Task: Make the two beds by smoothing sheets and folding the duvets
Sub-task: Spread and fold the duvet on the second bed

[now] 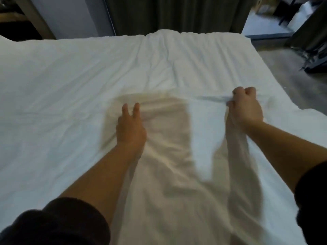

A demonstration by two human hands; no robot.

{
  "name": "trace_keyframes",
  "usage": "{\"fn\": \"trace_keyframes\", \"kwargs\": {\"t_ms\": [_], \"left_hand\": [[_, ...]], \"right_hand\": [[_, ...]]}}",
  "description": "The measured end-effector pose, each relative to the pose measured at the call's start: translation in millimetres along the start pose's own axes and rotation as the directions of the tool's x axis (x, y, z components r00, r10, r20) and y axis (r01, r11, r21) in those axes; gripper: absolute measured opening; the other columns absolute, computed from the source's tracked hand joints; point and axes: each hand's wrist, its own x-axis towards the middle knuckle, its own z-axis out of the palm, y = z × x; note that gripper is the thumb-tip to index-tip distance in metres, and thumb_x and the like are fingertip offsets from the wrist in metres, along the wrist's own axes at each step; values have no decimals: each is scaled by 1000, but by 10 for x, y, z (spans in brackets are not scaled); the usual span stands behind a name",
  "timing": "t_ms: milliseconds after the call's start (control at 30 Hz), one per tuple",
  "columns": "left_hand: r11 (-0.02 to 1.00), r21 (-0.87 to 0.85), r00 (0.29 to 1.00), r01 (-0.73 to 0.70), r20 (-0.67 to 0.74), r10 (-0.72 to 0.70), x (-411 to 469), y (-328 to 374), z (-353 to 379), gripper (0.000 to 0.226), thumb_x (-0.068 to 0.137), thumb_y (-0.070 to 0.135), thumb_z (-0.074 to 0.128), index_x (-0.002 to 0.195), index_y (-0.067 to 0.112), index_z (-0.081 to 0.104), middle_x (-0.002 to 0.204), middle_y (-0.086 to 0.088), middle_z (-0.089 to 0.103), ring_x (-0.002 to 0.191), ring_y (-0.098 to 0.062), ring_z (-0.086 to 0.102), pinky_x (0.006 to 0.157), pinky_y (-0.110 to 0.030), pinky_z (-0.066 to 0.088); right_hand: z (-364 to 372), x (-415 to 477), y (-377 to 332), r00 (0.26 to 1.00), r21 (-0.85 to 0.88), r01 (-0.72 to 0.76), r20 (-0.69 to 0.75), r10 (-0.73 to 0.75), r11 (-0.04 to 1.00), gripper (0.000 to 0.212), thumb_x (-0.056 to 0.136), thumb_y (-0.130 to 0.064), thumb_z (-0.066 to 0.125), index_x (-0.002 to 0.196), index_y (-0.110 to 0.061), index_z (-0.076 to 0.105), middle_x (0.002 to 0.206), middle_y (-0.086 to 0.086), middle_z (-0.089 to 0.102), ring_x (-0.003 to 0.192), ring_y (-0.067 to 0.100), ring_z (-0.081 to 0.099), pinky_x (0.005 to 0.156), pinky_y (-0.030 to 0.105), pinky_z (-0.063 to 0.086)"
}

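White bedding (70, 82) lies spread and creased, with dark curtains (177, 13) behind. The person's left hand (131, 128) rests flat on it, fingers straight, pressing down; the right hand (245, 106) clutches a raised fold of it. Smoothing seems underway; the next move likely calls for pulling that fold taut. Grey floor (292, 68) shows at right.

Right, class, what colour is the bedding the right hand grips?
The bedding is plain white, clearest in the head view.
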Motion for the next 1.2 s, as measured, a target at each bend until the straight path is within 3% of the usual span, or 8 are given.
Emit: {"fn": "trace_keyframes", "kwargs": {"t_ms": [100,200,300,367,633,833,1000,1200], "left_hand": [[987,157,966,-26,259,-16,-234,165,478,72,98,43,32,152,27,-12,159,-7,-22,145,-39,-14,113,-63,2],[992,126,968,16,247,-47,-298,301,626,74,97,44,28,153,20,-14,159,-11,-22,144,-38,-19,113,-64,-6],[993,93,973,-73,223,50,-302,567,610,75,97,47,28,153,18,-13,159,-10,-21,146,-33,-17,114,-61,-5],[988,89,968,-127,227,104,-321,791,635,75,97,47,29,153,16,-9,160,-9,-19,147,-32,-15,114,-62,-2],[977,169,966,-128,245,84,-382,889,813,74,97,47,26,153,13,-7,160,-8,-17,147,-30,-14,115,-62,-1],[983,130,968,-130,230,98,-281,973,725,75,96,47,29,154,11,-4,161,-9,-14,148,-28,-12,115,-61,0],[986,108,979,-126,171,106,-164,943,742,76,96,49,27,152,20,-16,159,-10,-23,146,-29,-19,114,-63,-3],[982,156,987,-108,136,87,-120,836,1034,84,77,62,-5,152,25,-15,159,-8,-21,146,-29,-19,108,-68,-11]], "right_hand": [[490,-352,203,947,-336,134,321,-20,932,59,98,-55,33,151,-37,13,163,5,-4,145,43,10,111,64,13],[673,-483,394,863,-221,117,504,11,968,63,96,-64,24,153,-39,12,164,0,2,149,36,6,115,58,9],[336,-214,531,970,-41,59,240,-47,997,40,97,-43,36,122,-22,58,136,10,50,120,32,51,92,41,41],[138,-15,680,999,-224,22,34,-15,974,29,94,-20,45,118,-12,59,129,13,50,115,34,48,87,40,42],[80,310,1314,845,-448,-58,454,283,892,49,82,-17,56,130,-8,46,129,23,48,119,42,49,100,50,45],[-19,176,1292,975,-306,-70,178,130,949,18,87,-4,57,104,-1,61,113,20,54,100,40,57,79,42,46],[-265,514,1418,975,-192,-200,-132,177,961,24,91,-1,53,114,4,56,122,27,46,108,46,48,88,51,45],[554,-25,1034,978,-316,-46,181,108,948,58,99,-57,15,153,-42,0,163,-4,-13,148,33,-14,105,74,-6]]}}
